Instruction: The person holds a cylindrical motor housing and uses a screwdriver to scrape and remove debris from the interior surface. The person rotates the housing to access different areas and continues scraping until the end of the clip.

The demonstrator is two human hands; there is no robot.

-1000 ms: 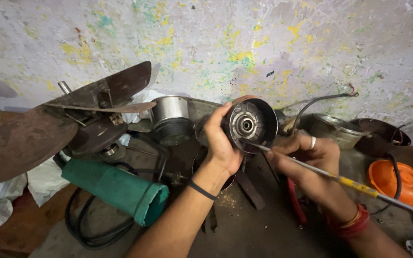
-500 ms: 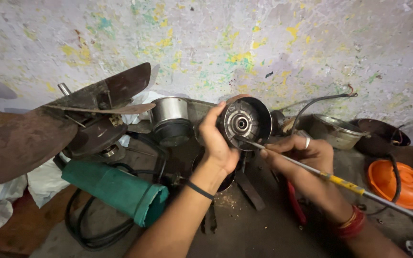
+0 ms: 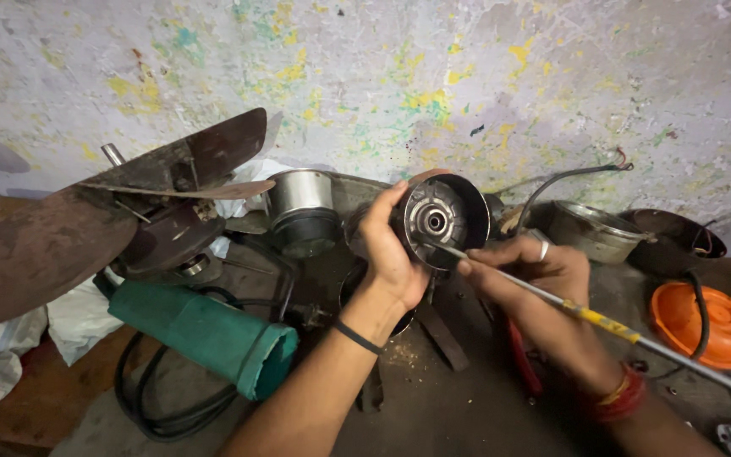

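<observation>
Hands: left (image 3: 391, 254) clamped on one motor housing (image 3: 442, 218), right (image 3: 528, 269) gripping one screwdriver (image 3: 602, 322) (tip inside); two fan blades (image 3: 35, 245) left.

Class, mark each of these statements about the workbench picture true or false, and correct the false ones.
1. The left hand holds a round metal motor housing. True.
2. The right hand holds a hammer. False: it holds a long thin screwdriver.
3. An orange lid lies at the right. True.
4. The rusty fan blades lie on the right side. False: they are on the left.
</observation>
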